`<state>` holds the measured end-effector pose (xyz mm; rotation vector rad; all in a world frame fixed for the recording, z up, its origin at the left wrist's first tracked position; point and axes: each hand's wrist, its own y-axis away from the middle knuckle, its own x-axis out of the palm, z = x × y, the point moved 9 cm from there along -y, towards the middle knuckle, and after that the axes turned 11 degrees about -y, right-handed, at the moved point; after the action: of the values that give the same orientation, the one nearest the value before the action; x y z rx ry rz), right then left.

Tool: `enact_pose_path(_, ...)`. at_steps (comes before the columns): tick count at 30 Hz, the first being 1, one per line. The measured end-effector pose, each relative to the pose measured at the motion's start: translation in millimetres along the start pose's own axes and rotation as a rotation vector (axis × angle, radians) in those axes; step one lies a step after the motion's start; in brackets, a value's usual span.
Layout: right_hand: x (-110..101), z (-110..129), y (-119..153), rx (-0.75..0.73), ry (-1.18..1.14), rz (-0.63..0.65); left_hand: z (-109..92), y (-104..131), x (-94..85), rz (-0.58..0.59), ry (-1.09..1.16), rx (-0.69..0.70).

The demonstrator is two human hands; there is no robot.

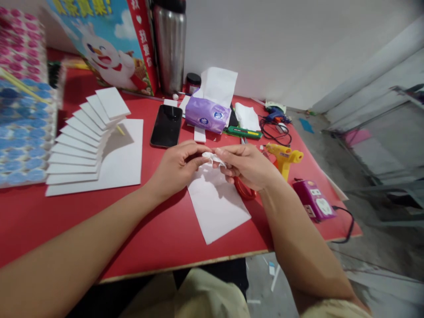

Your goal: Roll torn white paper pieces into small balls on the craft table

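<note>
A small crumpled piece of white tissue (214,158) is pinched between my two hands. My left hand (180,165) has its thumb and forefinger closed on the near end, and my right hand (247,161) grips the other end with curled fingers. Below them a flat white sheet (220,210) lies on the red table. Partly covered by my right hand are red-handled scissors (245,191). Just behind the hands stands a purple tissue pack (208,114) with a tissue sticking out of it.
Left of my hands, fanned white boards form a stepped piece (79,137) on a white base. A black phone (166,126), green cutter (243,132), yellow glue gun (284,157) and purple power socket (313,201) lie around. A steel bottle (170,48) stands at the back.
</note>
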<state>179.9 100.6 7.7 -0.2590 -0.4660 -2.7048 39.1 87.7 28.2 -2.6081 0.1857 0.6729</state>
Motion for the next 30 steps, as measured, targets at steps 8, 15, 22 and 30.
enact_pose_path(8,-0.7,14.4,3.3,-0.186,0.339,-0.056,2.7,-0.3,0.2,-0.002,0.046,-0.052)
enact_pose_path(15,7.3,36.7,14.7,-0.464,0.731,-0.191,12.3,3.1,1.7,0.006,0.201,-0.197)
enact_pose_path(22,14.4,42.3,22.0,-0.575,0.802,-0.244,9.1,3.5,1.1,-0.016,0.270,-0.222)
enact_pose_path(30,25.3,41.4,25.9,-0.600,0.852,-0.186,15.3,6.6,7.9,0.022,0.460,-0.311)
